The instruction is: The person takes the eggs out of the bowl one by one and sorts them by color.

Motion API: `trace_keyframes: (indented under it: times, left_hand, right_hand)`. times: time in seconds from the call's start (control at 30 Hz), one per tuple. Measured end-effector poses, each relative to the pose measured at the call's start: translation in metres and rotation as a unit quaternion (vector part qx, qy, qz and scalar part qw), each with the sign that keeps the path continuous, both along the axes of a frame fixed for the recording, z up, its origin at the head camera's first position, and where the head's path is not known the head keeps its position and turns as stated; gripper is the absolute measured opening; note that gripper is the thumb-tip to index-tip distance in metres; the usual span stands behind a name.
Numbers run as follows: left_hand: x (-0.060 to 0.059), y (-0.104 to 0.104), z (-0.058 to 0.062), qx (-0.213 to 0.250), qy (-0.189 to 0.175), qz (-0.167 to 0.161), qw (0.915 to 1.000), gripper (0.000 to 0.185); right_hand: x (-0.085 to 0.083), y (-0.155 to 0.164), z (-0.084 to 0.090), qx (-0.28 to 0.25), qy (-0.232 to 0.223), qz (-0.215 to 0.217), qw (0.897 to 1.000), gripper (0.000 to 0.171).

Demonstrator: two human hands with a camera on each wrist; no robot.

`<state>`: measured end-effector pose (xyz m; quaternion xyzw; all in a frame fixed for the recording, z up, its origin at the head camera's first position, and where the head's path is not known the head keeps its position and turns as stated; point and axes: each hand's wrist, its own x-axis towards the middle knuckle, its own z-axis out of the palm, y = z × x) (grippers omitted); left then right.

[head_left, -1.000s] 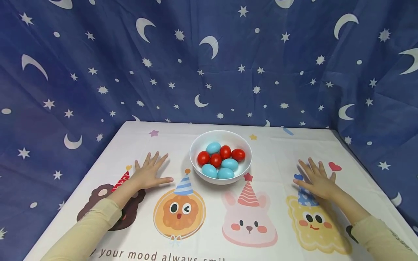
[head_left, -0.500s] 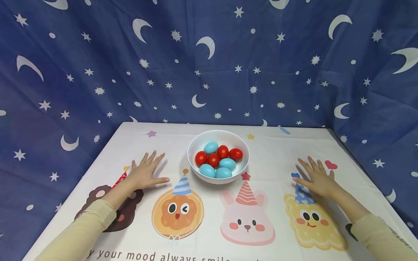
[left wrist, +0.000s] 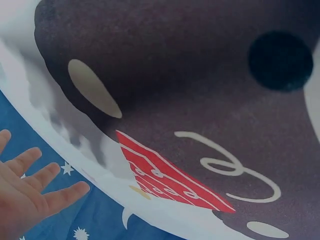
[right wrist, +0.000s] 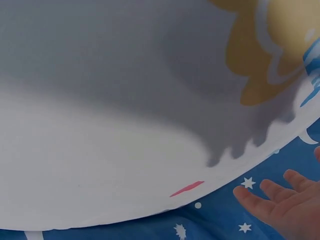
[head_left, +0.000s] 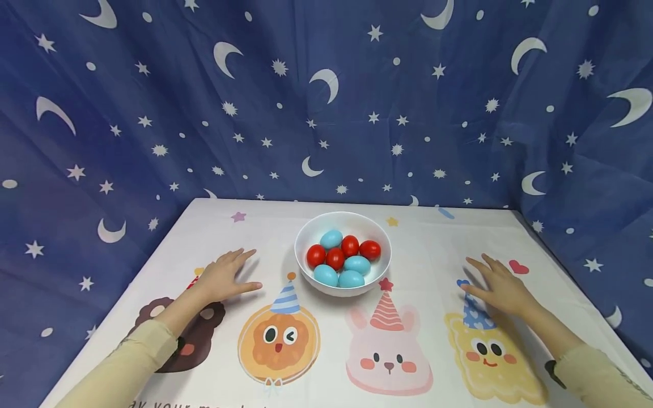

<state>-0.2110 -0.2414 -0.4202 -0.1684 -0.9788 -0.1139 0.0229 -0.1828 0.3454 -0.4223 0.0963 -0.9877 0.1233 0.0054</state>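
Blue star-and-moon curtain [head_left: 326, 102] behind and on both sides; white table [head_left: 433, 238] printed with cartoon faces in party hats.

Left hand [head_left: 221, 277] near left edge of table, palm down, fingers straight and slightly spread, holding nothing. Sits over red party hat [left wrist: 170, 177] of brown cartoon face [head_left: 178, 326]. Cannot tell whether palm touches the cloth or sits just above it. Left wrist view: fingers [left wrist: 30, 190] extended, bare, no object.

Right hand [head_left: 502, 289] near right edge, palm down, fingers straight, holding nothing. Over blue hat of yellow cartoon face [head_left: 490, 354], beside red heart print [head_left: 518, 267]. Right wrist view: fingertips [right wrist: 280, 200] open, table edge and curtain beyond.

White bowl [head_left: 306, 241] centred between hands, toward back edge, well apart from both. Holds red eggs [head_left: 335, 258] and blue eggs [head_left: 331, 238] mixed: four red, four blue visible. Red ones mostly in middle and right of bowl, blue at back and front.

Orange cartoon face [head_left: 278, 340] and pink rabbit face [head_left: 388, 362] along front edge, just in front of bowl. Cream sleeves [head_left: 127, 362] on both arms.
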Motion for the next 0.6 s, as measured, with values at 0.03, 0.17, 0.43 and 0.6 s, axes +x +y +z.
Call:
trace_keyframes:
  times: [0.03,0.17,0.43,0.6]
  left_hand:
    - [0.0,0.0,-0.001,0.002,0.007,-0.005,1.0,0.084]
    - [0.001,-0.004,-0.004,0.012,0.018,-0.009,0.9997,0.077]
    - [-0.002,-0.002,0.003,0.028,0.023,-0.014,0.9992,0.061]
    - [-0.002,-0.001,0.001,0.04,0.026,-0.021,0.9987,0.05]
  right_hand:
    - [0.0,0.0,0.0,-0.002,0.003,0.0,1.0,0.075]
    - [0.0,-0.004,0.002,-0.012,0.018,0.003,1.0,0.072]
    - [-0.005,-0.01,0.01,-0.035,0.031,-0.008,0.999,0.067]
    - [-0.003,-0.009,0.011,-0.053,0.027,-0.019,0.998,0.063]
